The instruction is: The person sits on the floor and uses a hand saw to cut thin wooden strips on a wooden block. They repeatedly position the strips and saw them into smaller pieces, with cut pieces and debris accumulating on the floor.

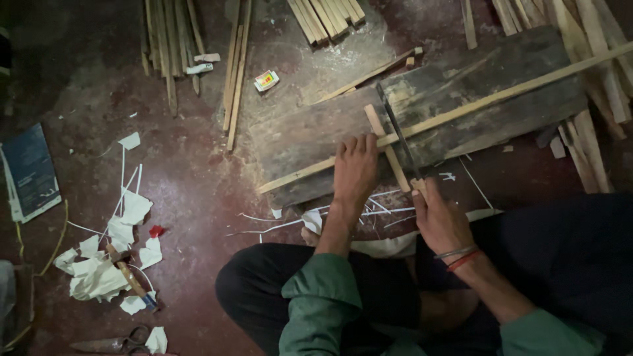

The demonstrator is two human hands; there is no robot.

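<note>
A: Grip first. Right hand [440,221]?

B: Fist closed round the pale wooden handle of a hacksaw [397,135]. Blade runs up and away from it, across the long wooden strip [435,122].

A: Left hand [356,168]?

B: Flat, fingers spread, pressing down on that same strip. Not wrapped round anything, just pinning it. Fingertips sit right at the strip, just left of the blade.

A: Where's the strip lying?

B: Diagonal over a dark worn plank [422,118] on the floor; one end low-left, the other off the frame upper-right. A short stick [388,148] lies across the plank beside the blade, touching the strip.

A: Around that?

B: Thin white slivers [376,207] on the reddish floor [191,191] near the wrists. More wooden sticks [326,16] bundled at the top, others stacked right. Small matchbox-like box [266,80] upper middle.

A: Further left?

B: Torn white paper scraps [109,257], a wooden-handled tool [132,280] lying in them, scissors [122,343] at the bottom edge, a dark booklet [30,171] far left.

A: Person?

B: Sitting cross-legged, green sleeves, bangles on the right wrist.
</note>
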